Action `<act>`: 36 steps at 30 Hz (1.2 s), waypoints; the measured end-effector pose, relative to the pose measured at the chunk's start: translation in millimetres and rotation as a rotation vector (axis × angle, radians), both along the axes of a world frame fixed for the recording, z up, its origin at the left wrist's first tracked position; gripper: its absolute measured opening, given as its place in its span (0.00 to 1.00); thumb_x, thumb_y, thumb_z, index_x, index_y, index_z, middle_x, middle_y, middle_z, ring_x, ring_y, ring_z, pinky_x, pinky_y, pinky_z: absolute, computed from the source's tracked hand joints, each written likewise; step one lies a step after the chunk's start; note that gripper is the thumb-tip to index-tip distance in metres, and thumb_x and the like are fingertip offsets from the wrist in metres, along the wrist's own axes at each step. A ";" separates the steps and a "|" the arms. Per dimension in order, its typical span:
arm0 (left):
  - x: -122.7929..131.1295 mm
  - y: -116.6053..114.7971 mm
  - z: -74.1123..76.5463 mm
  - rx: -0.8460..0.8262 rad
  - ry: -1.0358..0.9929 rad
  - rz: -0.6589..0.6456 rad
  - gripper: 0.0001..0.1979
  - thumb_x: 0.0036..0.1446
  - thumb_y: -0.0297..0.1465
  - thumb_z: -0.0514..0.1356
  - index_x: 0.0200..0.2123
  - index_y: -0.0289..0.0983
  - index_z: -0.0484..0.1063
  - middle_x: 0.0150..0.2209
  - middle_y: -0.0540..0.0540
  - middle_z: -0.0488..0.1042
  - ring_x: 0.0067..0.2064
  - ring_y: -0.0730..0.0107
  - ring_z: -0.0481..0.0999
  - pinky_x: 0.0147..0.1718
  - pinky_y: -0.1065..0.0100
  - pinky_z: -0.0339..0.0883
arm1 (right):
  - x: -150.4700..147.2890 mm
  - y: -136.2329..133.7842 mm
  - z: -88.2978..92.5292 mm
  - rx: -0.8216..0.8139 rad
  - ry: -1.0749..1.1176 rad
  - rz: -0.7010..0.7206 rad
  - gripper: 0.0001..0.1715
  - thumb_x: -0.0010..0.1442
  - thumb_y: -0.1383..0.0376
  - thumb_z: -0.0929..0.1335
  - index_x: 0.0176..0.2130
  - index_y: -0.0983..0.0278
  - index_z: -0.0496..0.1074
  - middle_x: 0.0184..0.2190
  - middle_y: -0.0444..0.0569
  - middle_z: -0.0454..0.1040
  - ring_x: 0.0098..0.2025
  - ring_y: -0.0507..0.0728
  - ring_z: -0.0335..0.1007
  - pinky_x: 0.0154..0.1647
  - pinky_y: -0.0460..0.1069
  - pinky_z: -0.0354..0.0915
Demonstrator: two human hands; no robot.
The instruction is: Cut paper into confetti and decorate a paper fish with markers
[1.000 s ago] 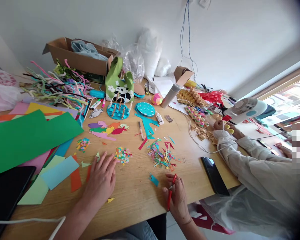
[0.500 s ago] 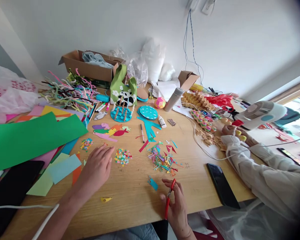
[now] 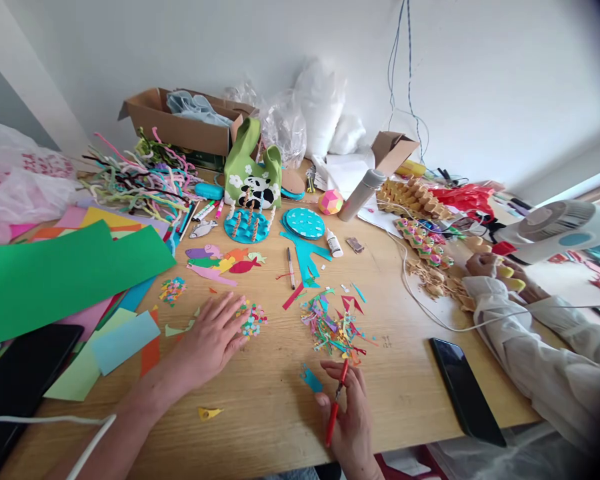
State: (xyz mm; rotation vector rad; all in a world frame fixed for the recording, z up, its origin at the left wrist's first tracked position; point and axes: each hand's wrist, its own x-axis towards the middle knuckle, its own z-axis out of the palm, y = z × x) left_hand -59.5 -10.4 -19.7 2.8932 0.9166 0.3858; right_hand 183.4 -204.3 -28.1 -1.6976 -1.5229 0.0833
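Note:
My left hand (image 3: 215,341) lies palm down with its fingers stretched out, the fingertips over the left side of a pile of round paper dots (image 3: 256,319). Red-handled scissors (image 3: 335,408) are held in my right hand (image 3: 351,417), near the table's front edge; their blades are hard to make out. Just left of that hand lies a small blue paper piece (image 3: 311,379). Beyond it is a heap of colourful paper scraps (image 3: 333,323). A smaller cluster of paper bits (image 3: 172,291) and paper fish cutouts (image 3: 225,260) lie beyond my left hand. A yellow scrap (image 3: 210,413) is nearer me.
Coloured paper sheets (image 3: 75,273) cover the left side. Blue round crafts (image 3: 304,223), a panda bag (image 3: 255,173) and a grey bottle (image 3: 363,195) stand behind. On the right are a phone (image 3: 465,390), a white cable (image 3: 420,317), a fan (image 3: 555,230) and another person's sleeved arms (image 3: 505,320).
My left hand has moved right, onto the edge of the dot pile. My right hand still holds the scissors, with little movement. The camera view has shifted slightly.

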 end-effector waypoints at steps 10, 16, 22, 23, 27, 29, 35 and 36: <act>0.1 0.8 -2.9 -0.043 -0.045 -0.103 0.21 0.66 0.39 0.52 0.61 0.53 0.63 0.64 0.50 0.63 0.68 0.52 0.53 0.61 0.44 0.55 | -2.4 0.4 1.1 -0.006 -0.005 0.012 0.12 0.63 0.63 0.66 0.47 0.62 0.65 0.43 0.53 0.71 0.46 0.61 0.67 0.44 0.55 0.67; 19.7 2.3 -8.5 -0.009 -0.071 -0.055 0.27 0.67 0.41 0.49 0.67 0.44 0.53 0.68 0.45 0.56 0.69 0.59 0.53 0.64 0.54 0.52 | -0.9 1.1 0.3 0.009 -0.035 0.015 0.12 0.63 0.62 0.66 0.47 0.62 0.65 0.43 0.53 0.71 0.46 0.60 0.68 0.44 0.54 0.67; 30.2 -3.6 -9.2 -0.053 -0.009 -0.047 0.28 0.67 0.42 0.48 0.65 0.36 0.56 0.67 0.39 0.56 0.69 0.58 0.53 0.65 0.55 0.52 | 4.3 -0.6 -8.2 0.003 -0.030 0.029 0.13 0.63 0.61 0.66 0.47 0.62 0.66 0.43 0.54 0.72 0.46 0.61 0.69 0.44 0.54 0.67; 29.0 -6.2 -8.0 -0.063 0.000 -0.071 0.29 0.67 0.42 0.48 0.66 0.34 0.55 0.67 0.38 0.56 0.69 0.59 0.52 0.65 0.56 0.51 | 4.3 -0.6 -10.7 0.010 -0.018 0.017 0.13 0.63 0.60 0.67 0.47 0.62 0.67 0.43 0.54 0.72 0.45 0.62 0.70 0.44 0.54 0.67; 22.8 -15.6 -1.7 -0.094 -0.020 -0.104 0.29 0.67 0.41 0.48 0.67 0.36 0.50 0.68 0.40 0.53 0.69 0.61 0.50 0.66 0.58 0.50 | 2.4 1.2 -21.4 0.075 0.062 -0.057 0.14 0.63 0.55 0.66 0.44 0.61 0.68 0.41 0.54 0.73 0.44 0.63 0.70 0.43 0.56 0.66; 22.1 -17.6 0.2 -0.103 -0.037 -0.050 0.29 0.67 0.40 0.49 0.68 0.38 0.49 0.69 0.41 0.51 0.70 0.60 0.49 0.66 0.56 0.50 | 2.5 2.0 -25.4 0.098 0.079 -0.068 0.15 0.63 0.53 0.66 0.43 0.61 0.69 0.41 0.54 0.74 0.44 0.63 0.70 0.43 0.56 0.66; 24.4 -20.5 3.4 -0.113 -0.034 -0.072 0.30 0.66 0.39 0.50 0.68 0.39 0.47 0.69 0.40 0.50 0.70 0.58 0.49 0.65 0.54 0.51 | 7.5 2.3 -22.9 0.076 -0.028 -0.015 0.14 0.62 0.57 0.68 0.45 0.62 0.68 0.41 0.54 0.74 0.43 0.62 0.71 0.41 0.55 0.68; 22.1 -21.3 4.9 -0.106 -0.044 -0.052 0.30 0.67 0.39 0.49 0.68 0.40 0.47 0.70 0.40 0.49 0.70 0.57 0.49 0.65 0.53 0.51 | 7.4 2.6 -19.8 0.069 -0.052 -0.014 0.13 0.62 0.58 0.68 0.45 0.62 0.68 0.42 0.54 0.74 0.43 0.62 0.72 0.41 0.55 0.68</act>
